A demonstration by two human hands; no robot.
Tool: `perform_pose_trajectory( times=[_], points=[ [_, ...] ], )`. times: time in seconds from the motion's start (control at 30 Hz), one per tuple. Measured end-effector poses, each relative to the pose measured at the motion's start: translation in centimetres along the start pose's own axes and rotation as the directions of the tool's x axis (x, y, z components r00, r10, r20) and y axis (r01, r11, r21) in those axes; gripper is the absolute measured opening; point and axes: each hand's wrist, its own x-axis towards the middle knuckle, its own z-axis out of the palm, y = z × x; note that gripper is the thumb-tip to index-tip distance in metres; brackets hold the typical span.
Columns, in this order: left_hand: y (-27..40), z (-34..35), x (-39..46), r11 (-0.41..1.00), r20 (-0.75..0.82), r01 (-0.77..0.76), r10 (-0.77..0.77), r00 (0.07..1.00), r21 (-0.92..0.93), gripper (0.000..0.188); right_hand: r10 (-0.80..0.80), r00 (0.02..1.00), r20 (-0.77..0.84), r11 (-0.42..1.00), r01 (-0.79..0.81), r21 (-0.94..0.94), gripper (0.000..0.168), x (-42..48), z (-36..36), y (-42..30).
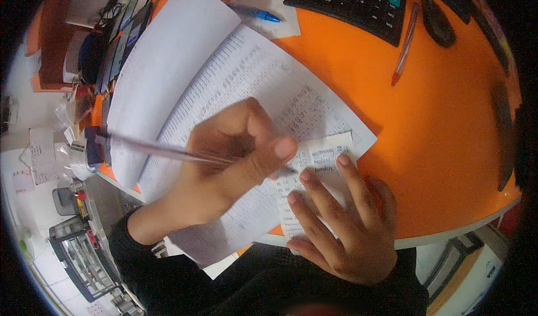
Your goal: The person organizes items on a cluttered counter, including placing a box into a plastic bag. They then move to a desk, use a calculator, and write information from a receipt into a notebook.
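My left hand [235, 160], slightly blurred, grips a pen with a translucent barrel [168, 150] between thumb and fingers. Its point, hard to make out, is over a small handwritten paper slip [332, 148]. On the slip's lower part my right hand [349, 227] lies with its fingers spread, holding nothing. Beneath the slip and my left hand is a stack of printed sheets [260, 80] bearing tables and handwritten figures. The upper sheet [176, 47] is folded back and curls at the left.
Beyond the sheets, a black calculator [353, 5] and a blue pen [260, 14] on loose paper [290, 28] lie on the orange desk [441, 148]. A red-tipped pen [405, 47] and a black computer mouse [437, 19] are at the right. A rack [84, 259] stands lower left.
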Motion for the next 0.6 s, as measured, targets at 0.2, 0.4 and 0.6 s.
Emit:
perform_pose_trajectory(
  times=[0.2,0.4,0.6],
  points=[
    [-1.9,0.8,-0.4,0.857,-0.029,-0.352,0.391,0.92,0.376,0.024,0.013,1.0,0.004,1.0,-0.013,-0.012,0.045,-0.1,0.0,-0.2],
    [-2.2,0.3,-1.0,0.812,0.048,-0.346,0.368,0.929,0.471,0.023,0.0,1.0,-0.005,0.999,0.0,-0.037,0.045,0.0,0.1,-0.2],
    [-2.4,0.8,0.3,0.867,-0.128,-0.419,0.464,0.877,0.269,0.016,0.006,1.0,0.026,0.999,-0.005,-0.031,0.044,0.1,-0.2,-0.2]
  ],
)
